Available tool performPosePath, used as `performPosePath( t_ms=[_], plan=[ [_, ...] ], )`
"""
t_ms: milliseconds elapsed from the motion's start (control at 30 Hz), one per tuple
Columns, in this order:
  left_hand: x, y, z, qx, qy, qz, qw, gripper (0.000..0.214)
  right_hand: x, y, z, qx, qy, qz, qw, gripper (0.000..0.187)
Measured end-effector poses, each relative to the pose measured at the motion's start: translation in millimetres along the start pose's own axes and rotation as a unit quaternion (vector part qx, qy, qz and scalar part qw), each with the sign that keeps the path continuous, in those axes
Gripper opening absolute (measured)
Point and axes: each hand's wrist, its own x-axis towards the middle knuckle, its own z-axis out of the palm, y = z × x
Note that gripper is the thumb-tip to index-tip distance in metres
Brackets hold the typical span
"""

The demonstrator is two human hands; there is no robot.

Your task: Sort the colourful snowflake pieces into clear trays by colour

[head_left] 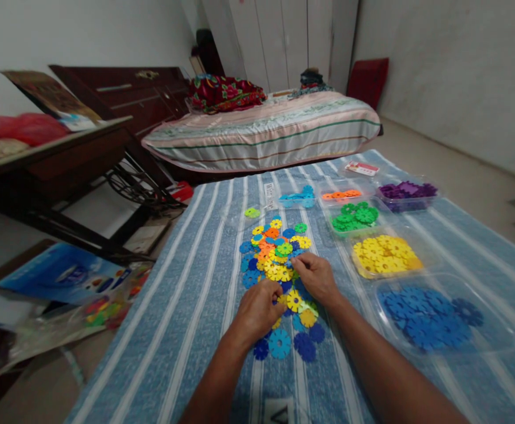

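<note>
A mixed pile of notched plastic discs (277, 272) in yellow, orange, green and several blues lies on the striped cloth in front of me. Over its near left side, my left hand (261, 306) is closed, fingertips curled down among the discs. My right hand (318, 275) pinches thumb and forefinger together at the pile's right side. Whether either hand holds a disc is hidden by the fingers. Closest to me are a light blue disc (279, 343) and a dark blue disc (305, 347), lying flat.
Clear boxes to the right hold blue discs (425, 318), yellow discs (385, 254), green discs (355, 217) and purple discs (407, 189). Farther back are orange discs (342, 195) and light blue discs (299, 197). One lime disc (252, 212) sits in a clear container. A bed (266, 135) stands beyond.
</note>
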Motion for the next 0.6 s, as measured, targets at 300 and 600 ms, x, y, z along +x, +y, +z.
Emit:
performPosePath(
  t_ms=[300, 600],
  plan=[
    [1.3, -15.7, -8.8, -0.144, -0.043, -0.052, 0.987, 0.014, 0.6, 0.5, 0.9, -0.001, 0.001, 0.008, 1.000, 0.035],
    [14.5, 19.4, -25.0, -0.183, -0.041, -0.036, 0.982, 0.015, 1.2, 3.7, 1.3, -0.005, -0.005, 0.005, 1.000, 0.033]
  ],
)
